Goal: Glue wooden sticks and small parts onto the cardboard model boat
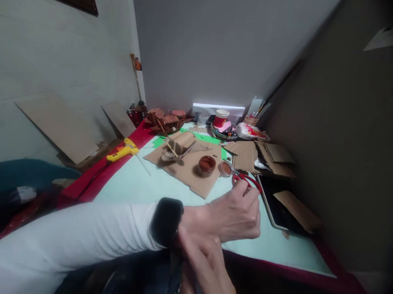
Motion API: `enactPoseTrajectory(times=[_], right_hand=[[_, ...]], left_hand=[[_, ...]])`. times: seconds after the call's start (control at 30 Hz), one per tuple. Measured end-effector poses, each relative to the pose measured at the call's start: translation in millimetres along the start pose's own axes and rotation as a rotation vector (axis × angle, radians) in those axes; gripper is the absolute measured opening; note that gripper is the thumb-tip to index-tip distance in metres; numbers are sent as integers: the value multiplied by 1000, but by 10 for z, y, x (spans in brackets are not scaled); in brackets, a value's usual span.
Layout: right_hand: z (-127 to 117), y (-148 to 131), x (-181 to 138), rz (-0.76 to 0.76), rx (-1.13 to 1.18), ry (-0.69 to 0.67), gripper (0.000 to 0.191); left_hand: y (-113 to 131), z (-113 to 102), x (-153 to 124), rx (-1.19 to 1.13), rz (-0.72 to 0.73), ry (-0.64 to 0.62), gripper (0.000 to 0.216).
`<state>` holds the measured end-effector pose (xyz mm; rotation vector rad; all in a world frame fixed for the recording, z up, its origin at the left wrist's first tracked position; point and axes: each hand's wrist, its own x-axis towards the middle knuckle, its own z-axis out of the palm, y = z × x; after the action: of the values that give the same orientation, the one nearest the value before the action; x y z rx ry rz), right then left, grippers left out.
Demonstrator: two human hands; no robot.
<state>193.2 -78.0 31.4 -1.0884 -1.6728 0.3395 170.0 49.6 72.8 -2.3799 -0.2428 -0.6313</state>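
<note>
My left hand (234,214) is held out over the table, fingers curled into a fist, back of the hand upward. A smartwatch (166,222) with a dark screen sits on that wrist, over the white sleeve. From below, my right hand (206,264) reaches to the left wrist, its fingers closed around the watch's edge and strap side; the fingertips are partly hidden. Just beyond the left fist lie red-handled scissors (255,183). A small jar of reddish-brown paste (206,166) stands on a cardboard sheet (199,189), with its lid (226,168) beside it.
A yellow glue gun (124,150) lies at the left edge. On the cardboard, sticks rest by a cardboard roll (183,140). A tablet (272,208) and cardboard pieces (245,156) lie right. Behind stand a red cup (221,119) and a basket of brown pieces (168,121).
</note>
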Motion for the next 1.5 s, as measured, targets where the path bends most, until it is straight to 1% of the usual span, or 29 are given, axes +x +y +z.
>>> enactPoseTrajectory(times=[0.1, 0.27, 0.37, 0.47, 0.6, 0.67, 0.8, 0.93, 1.03, 1.1, 1.23, 1.37, 1.43, 1.5], right_hand=[[20, -55, -113, 30, -26, 8, 64], [124, -190, -291, 50, -11, 78, 71], [136, -268, -351, 37, 84, 127, 67], [105, -320, -394, 37, 221, 161, 65], [49, -340, -446, 68, 395, 123, 60], [31, -342, -472, 81, 438, 106, 60], [-4, -335, -529, 90, 412, 103, 57], [-90, -296, -554, 113, 370, 179, 50], [-181, -260, -505, 115, 350, 255, 47], [-234, -238, -447, 91, 335, 272, 39], [-311, -187, -352, 7, 230, 196, 30], [-342, -129, -335, -18, 123, 124, 29], [-336, -107, -324, -32, 113, 68, 31], [-317, -92, -284, -34, 111, 42, 29]], left_hand=[[34, -91, 17, 43, -3, -19, 22], [130, -267, -17, 90, 11, -79, 24], [201, -348, -36, 99, 40, -114, 25], [258, -374, -33, 106, 61, -149, 27], [293, -377, -30, 120, 83, -178, 31], [300, -404, -39, 127, 88, -188, 32], [312, -508, -58, 127, 71, -218, 33], [302, -600, -65, 85, 62, -240, 28], [262, -641, -94, 59, 60, -225, 27], [224, -652, -129, 49, 56, -204, 27], [138, -617, -215, 28, 47, -148, 27], [43, -537, -305, -10, 28, -71, 27], [-18, -508, -352, -32, 15, -38, 26], [-96, -497, -403, -49, -2, -21, 25]])
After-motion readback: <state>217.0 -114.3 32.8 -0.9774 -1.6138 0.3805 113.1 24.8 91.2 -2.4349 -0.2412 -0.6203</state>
